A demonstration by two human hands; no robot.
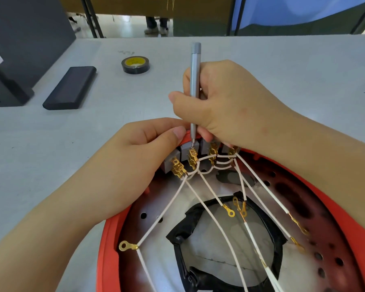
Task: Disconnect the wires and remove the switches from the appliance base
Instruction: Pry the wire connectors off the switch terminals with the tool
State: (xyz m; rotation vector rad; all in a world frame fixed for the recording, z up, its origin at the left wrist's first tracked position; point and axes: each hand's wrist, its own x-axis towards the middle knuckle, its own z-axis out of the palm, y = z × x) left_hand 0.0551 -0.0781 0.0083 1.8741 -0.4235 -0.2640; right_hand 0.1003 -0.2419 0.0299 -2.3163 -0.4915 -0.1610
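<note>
The round red appliance base (109, 239) lies open side up at the table's near edge. Grey switches (182, 153) sit in a row inside its far rim, with brass spade connectors (192, 158) and white wires (211, 213) plugged into them. Several wires end in loose brass ring terminals (125, 246). My right hand (223, 106) grips a slim grey screwdriver (195, 81) upright, its tip on the top of one brass connector. My left hand (139, 163) holds the rim of the base beside the switches, thumb pressed on the red edge.
A roll of black tape (135, 64) and a flat black case (71, 87) lie on the grey table (282, 66) beyond the base. A dark box (13, 60) stands at the far left. A person's feet (156, 28) show under the far partition.
</note>
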